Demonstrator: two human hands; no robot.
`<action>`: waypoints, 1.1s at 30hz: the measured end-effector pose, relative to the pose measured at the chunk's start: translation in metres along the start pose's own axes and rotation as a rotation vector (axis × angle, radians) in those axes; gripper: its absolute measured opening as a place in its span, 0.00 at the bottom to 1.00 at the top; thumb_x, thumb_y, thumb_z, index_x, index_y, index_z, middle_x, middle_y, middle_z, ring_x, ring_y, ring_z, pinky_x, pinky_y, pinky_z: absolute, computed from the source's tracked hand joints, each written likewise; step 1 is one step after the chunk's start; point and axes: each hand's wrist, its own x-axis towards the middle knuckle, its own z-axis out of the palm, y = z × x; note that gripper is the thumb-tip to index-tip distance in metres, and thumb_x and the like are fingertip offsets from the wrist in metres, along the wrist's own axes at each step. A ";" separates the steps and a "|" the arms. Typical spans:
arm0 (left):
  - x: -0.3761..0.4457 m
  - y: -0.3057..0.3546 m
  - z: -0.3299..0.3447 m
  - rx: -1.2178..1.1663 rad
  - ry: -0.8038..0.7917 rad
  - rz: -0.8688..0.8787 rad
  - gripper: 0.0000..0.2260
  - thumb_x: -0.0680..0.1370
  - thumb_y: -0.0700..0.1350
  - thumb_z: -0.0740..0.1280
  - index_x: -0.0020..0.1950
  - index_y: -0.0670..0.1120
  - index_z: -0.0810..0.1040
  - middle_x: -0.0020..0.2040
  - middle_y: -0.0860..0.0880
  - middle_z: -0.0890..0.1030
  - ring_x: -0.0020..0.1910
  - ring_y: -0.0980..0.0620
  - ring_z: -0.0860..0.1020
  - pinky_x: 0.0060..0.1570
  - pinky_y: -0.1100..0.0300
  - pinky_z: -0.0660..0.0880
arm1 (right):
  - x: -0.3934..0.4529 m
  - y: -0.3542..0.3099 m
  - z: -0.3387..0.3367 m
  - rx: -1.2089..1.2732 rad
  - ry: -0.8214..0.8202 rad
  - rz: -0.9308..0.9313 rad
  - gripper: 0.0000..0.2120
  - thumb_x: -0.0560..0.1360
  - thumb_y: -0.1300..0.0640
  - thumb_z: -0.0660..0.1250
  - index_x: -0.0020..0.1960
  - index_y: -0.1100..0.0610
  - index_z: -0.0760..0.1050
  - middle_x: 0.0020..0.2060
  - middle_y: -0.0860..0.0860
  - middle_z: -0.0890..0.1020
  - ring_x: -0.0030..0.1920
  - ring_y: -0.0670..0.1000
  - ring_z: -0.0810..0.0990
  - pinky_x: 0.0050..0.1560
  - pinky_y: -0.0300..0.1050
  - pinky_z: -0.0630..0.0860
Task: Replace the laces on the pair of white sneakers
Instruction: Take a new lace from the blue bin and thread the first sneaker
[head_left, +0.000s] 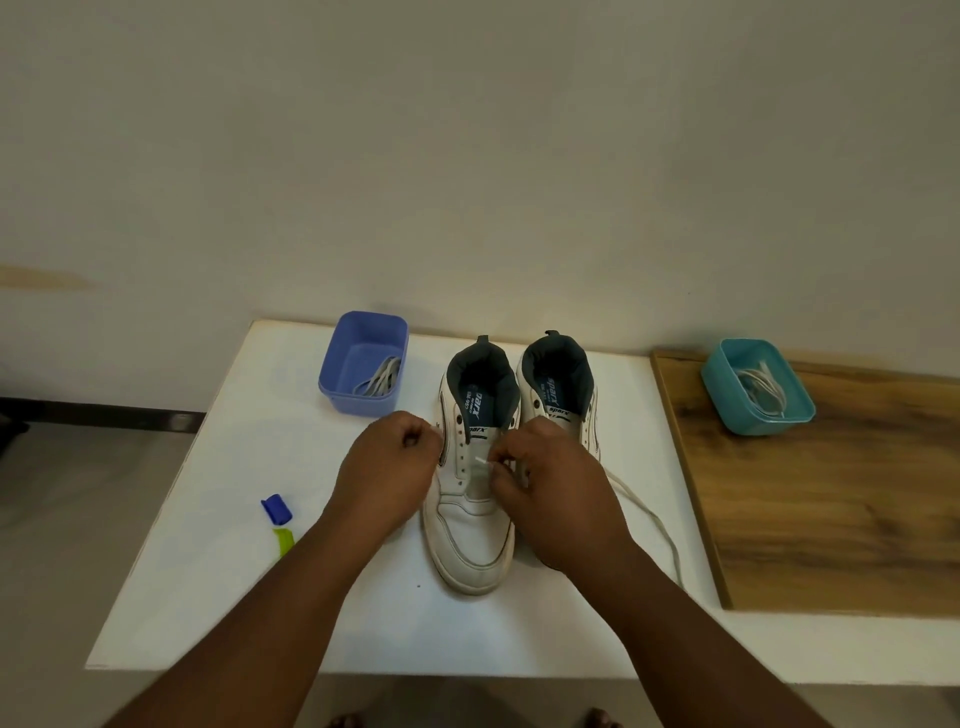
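Both forearms reach from the near edge to the left sneaker (470, 514) at the centre of the white table (249, 597). Right hand (558, 499): fingers curled, pinching the lace tip (480, 461) over the eyelets. Left hand (389, 467): fingers curled at the sneaker's left side; what it holds cannot be told.

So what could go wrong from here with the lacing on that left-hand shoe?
1. The right hand pinches only the lace tip over the left sneaker; it could slip or miss the eyelet.
2. The loose lace trails toward the table edge and might snag or drag as it is pulled.
3. The left hand is curled beside the sneaker; what it grips is unclear, so the shoe may shift.
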 end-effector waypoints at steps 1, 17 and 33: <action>0.001 -0.006 0.003 0.084 -0.021 0.015 0.05 0.80 0.48 0.64 0.46 0.52 0.78 0.44 0.54 0.80 0.45 0.55 0.78 0.49 0.55 0.76 | -0.001 -0.001 0.003 -0.072 -0.014 -0.017 0.05 0.78 0.49 0.67 0.49 0.46 0.81 0.45 0.43 0.74 0.42 0.45 0.75 0.39 0.41 0.76; -0.005 -0.020 0.019 0.324 -0.077 0.134 0.11 0.74 0.57 0.73 0.44 0.54 0.75 0.37 0.55 0.78 0.38 0.58 0.76 0.40 0.63 0.71 | 0.000 0.002 0.025 -0.077 -0.024 -0.024 0.04 0.77 0.51 0.72 0.51 0.47 0.85 0.48 0.47 0.69 0.50 0.47 0.72 0.47 0.43 0.76; -0.016 -0.014 0.032 0.360 0.050 0.113 0.06 0.80 0.50 0.65 0.45 0.49 0.76 0.40 0.53 0.78 0.39 0.54 0.76 0.38 0.62 0.69 | -0.006 0.005 0.038 -0.045 0.023 -0.011 0.03 0.78 0.53 0.69 0.47 0.50 0.81 0.53 0.48 0.69 0.52 0.49 0.71 0.52 0.47 0.76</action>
